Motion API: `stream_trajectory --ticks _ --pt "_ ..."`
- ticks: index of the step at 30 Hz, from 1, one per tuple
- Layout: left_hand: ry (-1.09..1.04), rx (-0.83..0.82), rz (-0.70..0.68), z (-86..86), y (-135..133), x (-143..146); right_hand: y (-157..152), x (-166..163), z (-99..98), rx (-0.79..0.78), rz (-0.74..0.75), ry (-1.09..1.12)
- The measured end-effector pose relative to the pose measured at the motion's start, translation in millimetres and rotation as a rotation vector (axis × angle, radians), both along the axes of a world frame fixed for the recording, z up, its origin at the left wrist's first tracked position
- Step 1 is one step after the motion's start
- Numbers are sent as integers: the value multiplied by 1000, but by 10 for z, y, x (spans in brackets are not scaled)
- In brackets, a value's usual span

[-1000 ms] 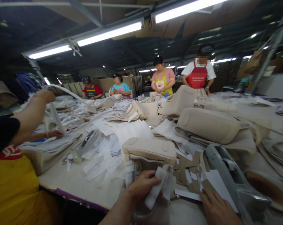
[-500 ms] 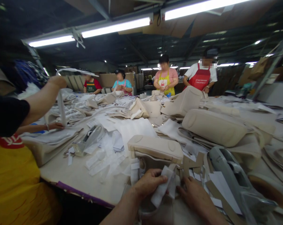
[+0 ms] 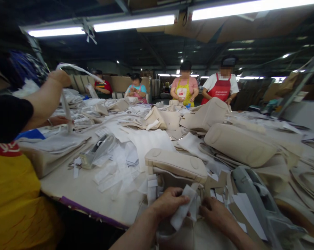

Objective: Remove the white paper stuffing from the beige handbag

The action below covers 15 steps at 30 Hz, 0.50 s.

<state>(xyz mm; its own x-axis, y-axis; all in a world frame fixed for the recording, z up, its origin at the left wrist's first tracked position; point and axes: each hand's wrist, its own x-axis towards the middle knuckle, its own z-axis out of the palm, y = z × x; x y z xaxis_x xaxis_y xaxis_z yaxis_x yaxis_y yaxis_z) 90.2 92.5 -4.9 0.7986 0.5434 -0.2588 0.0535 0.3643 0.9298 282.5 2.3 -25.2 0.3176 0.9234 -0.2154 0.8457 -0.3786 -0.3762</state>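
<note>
Two hands: both of the person's own hands work on one white strip [image 3: 182, 208] at the near edge of the table [image 3: 89, 194], just in front of a beige padded piece [image 3: 176, 165].
Left hand: the left hand [image 3: 168, 203] holds the strip; its fingers [image 3: 181, 200] are closed on the strip's upper end, with the thumb on top.
Right hand: the right hand [image 3: 216, 215] touches the strip's right edge; its fingers are bent toward it, but I cannot tell if they really pinch it.
Strip: soft, white, slightly folded, hanging down between the two hands.
Padded piece: stands upright directly behind the strip, with another white strip on its left corner.
Advice for this step: in my judgement the left hand should keep the strip flat and tight while the right hand guides the free edge, so that it does not wrinkle or stick to itself.
Grey dispenser: a grey tape dispenser [image 3: 253, 198] lies just to the right of the right hand; a second one [image 3: 98, 151] lies farther left among white paper pieces [image 3: 120, 170].
Neighbour: a person in a yellow apron [image 3: 13, 205] on the left lifts a long white band [image 3: 79, 69].
Far side: four more people stand behind piles of beige parts [image 3: 240, 144].
</note>
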Motion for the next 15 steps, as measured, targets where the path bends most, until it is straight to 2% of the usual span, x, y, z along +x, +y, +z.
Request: stream_trajectory --ticks 4,9,15 --pt "4 -3 6 34 -3 -1 -43 128 -68 43 38 111" --pt "16 3 12 47 -11 10 -85 179 -160 100 9 200" --pt "28 4 19 44 -14 19 -138 166 -136 130 42 253"
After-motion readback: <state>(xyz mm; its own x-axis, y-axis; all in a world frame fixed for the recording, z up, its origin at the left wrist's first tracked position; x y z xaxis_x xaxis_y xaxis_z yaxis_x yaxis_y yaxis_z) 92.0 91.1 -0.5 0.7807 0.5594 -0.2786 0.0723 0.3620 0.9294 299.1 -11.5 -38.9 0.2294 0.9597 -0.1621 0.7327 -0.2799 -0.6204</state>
